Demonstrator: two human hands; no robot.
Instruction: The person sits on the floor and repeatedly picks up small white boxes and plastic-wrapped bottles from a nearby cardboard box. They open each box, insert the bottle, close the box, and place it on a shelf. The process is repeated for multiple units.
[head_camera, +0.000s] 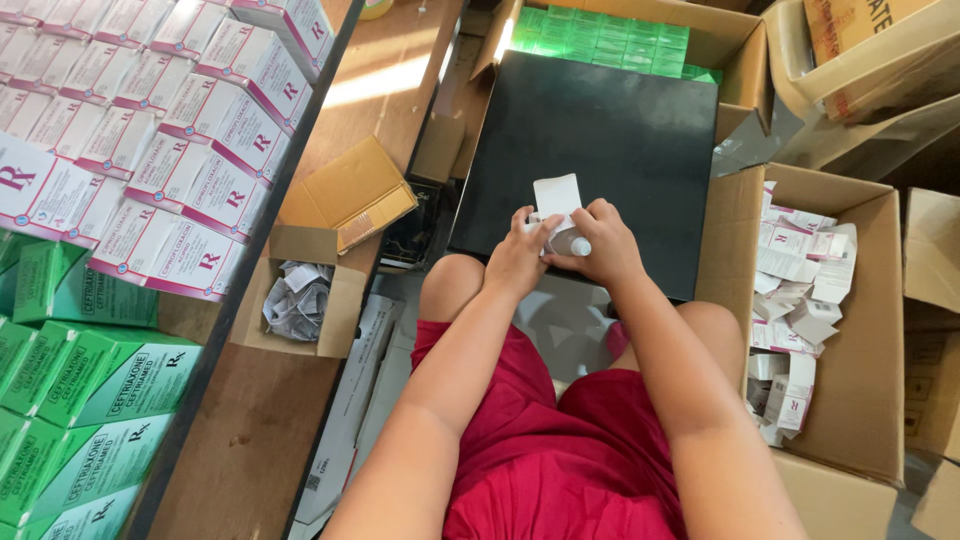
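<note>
Hands meet over the black board (600, 150) on your knees: your left hand (520, 255) and right hand (600, 245) both have fingers curled tight around a small white bottle (568, 241), with a white paper leaflet (557, 196) sticking up above it. Right of you, a cardboard box (860, 330) holds small white cartons.

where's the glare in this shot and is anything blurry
Head view: sunlight blows out a streak on the brown wooden tabletop; the matte black board stays dark and flat; both hands, left and right, look sharp; box rows bend at the frame's left edge.
</note>
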